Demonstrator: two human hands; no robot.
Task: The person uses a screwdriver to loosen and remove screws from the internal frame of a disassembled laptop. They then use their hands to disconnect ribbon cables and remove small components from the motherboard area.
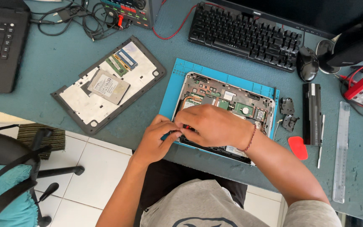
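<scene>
1. Between the fingers of both hands, at the near edge of an opened laptop chassis (227, 101), sits a small tool with a red and dark handle (185, 126); only a sliver of it shows.
2. The left hand (156, 141) curls its fingers narrowly around the tool's near end, thumb side up.
3. The right hand (215, 125) lies over the chassis, fingers bent close and pinching the same tool; a red cord bracelet (251, 138) circles its wrist.
4. Under the fingers, the chassis shows its bare circuit board, and it rests on a blue work mat (181, 69).
5. Left of the fingers, apart from the mat, lies a grey laptop bottom cover (85, 105), inner side up, with a silver hard drive (108, 86) and memory sticks (122, 61) on it.
6. Right of the fingers, past the mat, lie two small dark hinge parts (288, 113), a long black battery (311, 113), a red plastic pry pick (298, 147) and a clear ruler (341, 151).
7. Beyond the fingers, at the far side of the desk, sit a black keyboard (244, 33) and a black mouse (306, 63).
</scene>
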